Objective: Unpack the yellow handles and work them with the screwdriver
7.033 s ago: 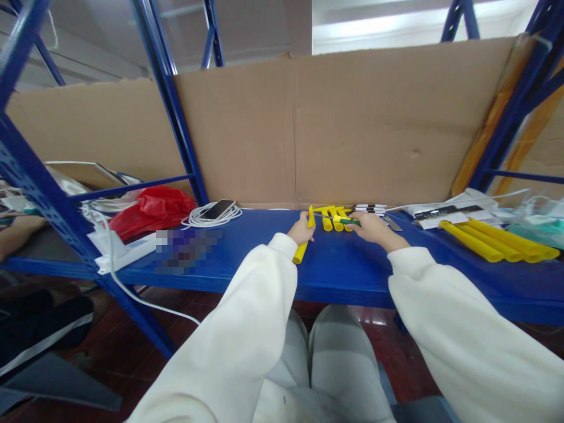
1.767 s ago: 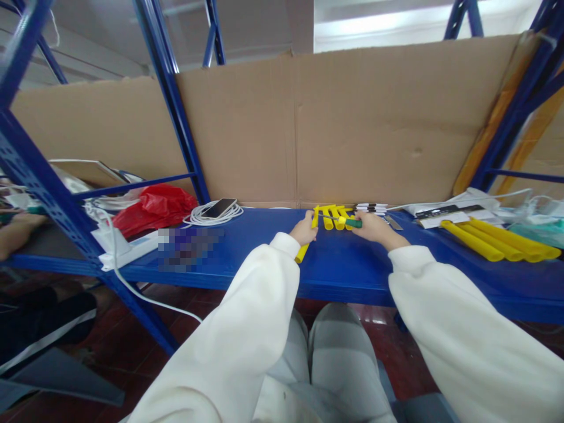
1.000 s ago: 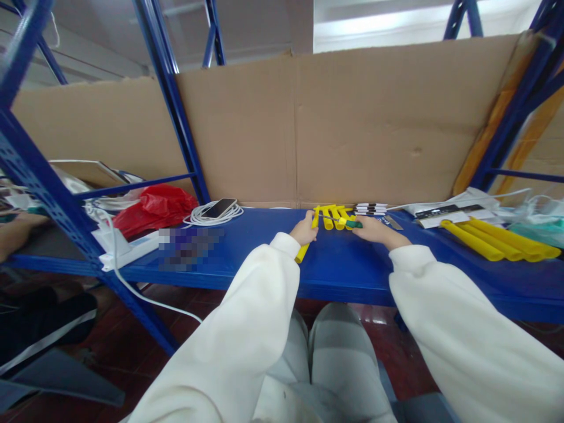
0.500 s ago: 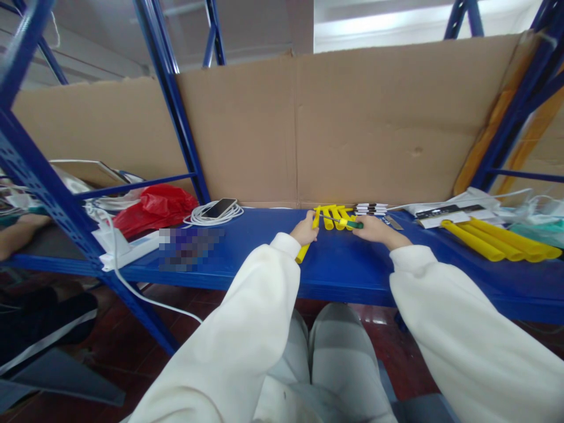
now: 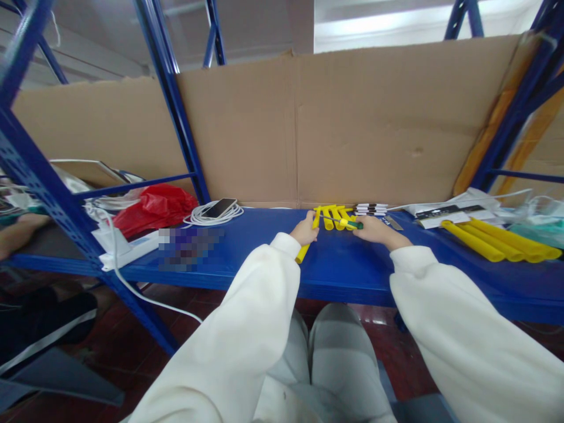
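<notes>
My left hand (image 5: 305,230) is closed round a yellow tool handle (image 5: 302,254), whose lower end sticks out below the fingers and whose top shows above them. In my right hand (image 5: 372,229) is a screwdriver (image 5: 355,225) with a green and yellow handle. Its metal shaft points left and reaches the top of the held yellow piece. Behind the screwdriver, several yellow pieces (image 5: 328,218) lie side by side on the blue table (image 5: 259,241). Small black and white items (image 5: 371,209) lie just beyond my right hand.
Several long yellow tubes (image 5: 480,241) lie at the right beside packaging (image 5: 453,215). To the left are a phone (image 5: 220,207) on a coiled white cable (image 5: 200,218) and a red bag (image 5: 156,205). Cardboard (image 5: 352,123) stands behind. Another person's arm (image 5: 22,234) shows far left.
</notes>
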